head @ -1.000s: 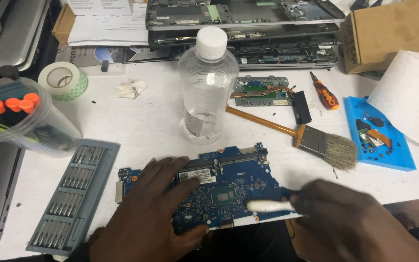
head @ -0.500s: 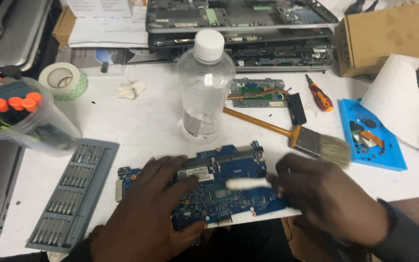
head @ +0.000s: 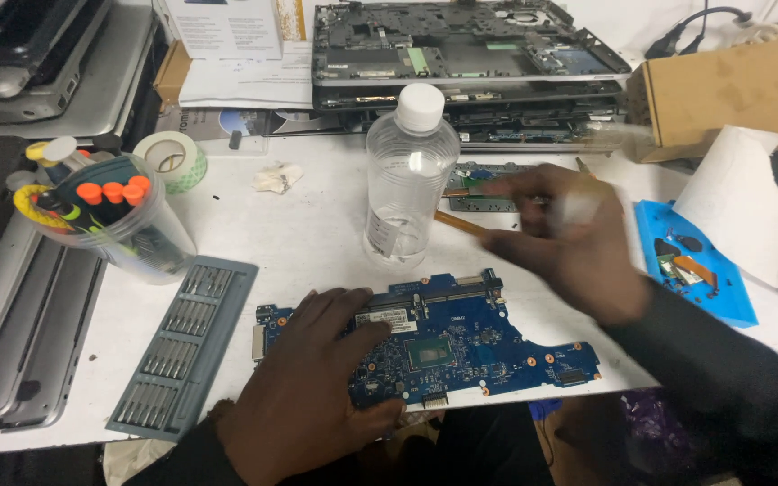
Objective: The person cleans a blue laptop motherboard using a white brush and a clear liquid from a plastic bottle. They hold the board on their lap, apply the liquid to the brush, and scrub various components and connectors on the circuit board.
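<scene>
1. The blue circuit board lies flat on the white table, at the near edge, just in front of the clear plastic bottle that stands upright with its white cap on
2. The left hand lies palm-down and spread wide on the left part of the board, fingers flat on its surface, pressing it to the table rather than gripping anything
3. The right hand is raised off the board, behind its right part and just right of the bottle; it is blurred, the fingers loosely curled, and something small and pale seems to sit by the fingertips, but I cannot tell whether it holds it
4. By my judgement the board is light, thin and stiff, yet fragile: its face is crowded with small parts and a dark square chip near the middle, so it is best taken by its bare edges or corners, not by the face or the connectors
5. Left of the board lies a grey tray of screwdriver bits; further left and behind, a clear tub of tools lies tilted
6. Right of the board sits a blue parts mat, partly under white paper
</scene>
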